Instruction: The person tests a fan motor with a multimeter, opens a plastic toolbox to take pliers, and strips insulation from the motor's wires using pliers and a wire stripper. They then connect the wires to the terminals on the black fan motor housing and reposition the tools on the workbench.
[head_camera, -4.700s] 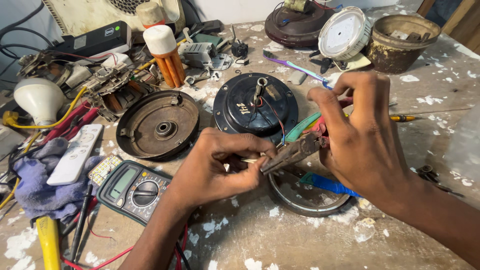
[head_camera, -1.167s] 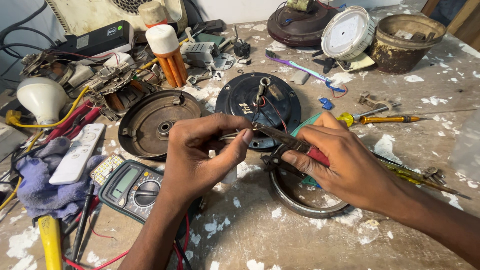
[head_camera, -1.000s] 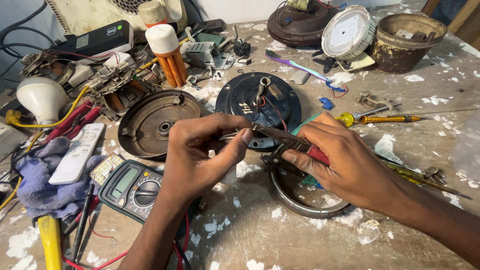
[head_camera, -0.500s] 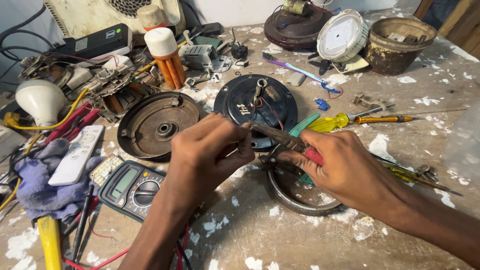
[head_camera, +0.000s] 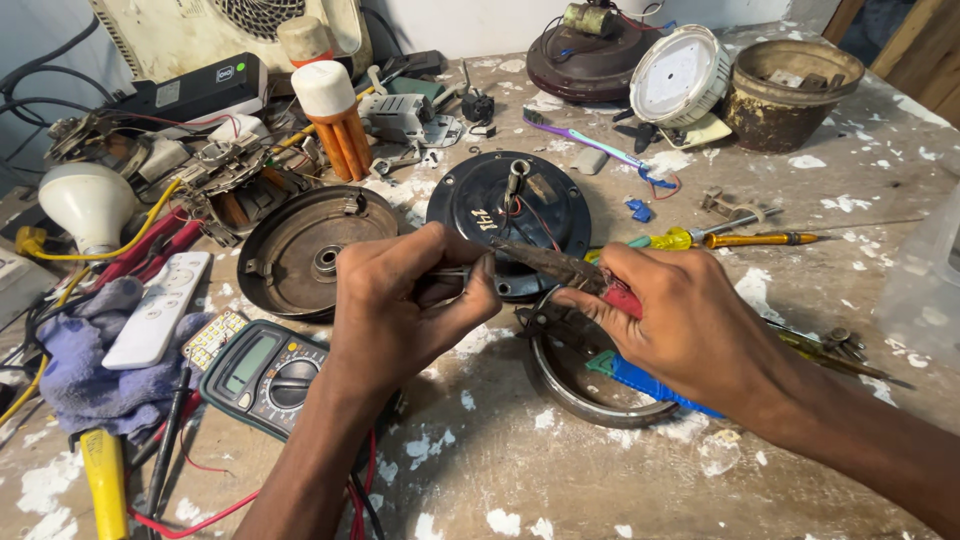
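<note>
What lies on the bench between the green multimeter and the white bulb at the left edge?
In the head view, a white remote on a blue-grey cloth lies between the multimeter and bulb.

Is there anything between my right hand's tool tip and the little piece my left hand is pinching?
Nothing visible. The rusty tool in the right hand reaches straight to the left hand fingertips, above the black motor cover.
</note>
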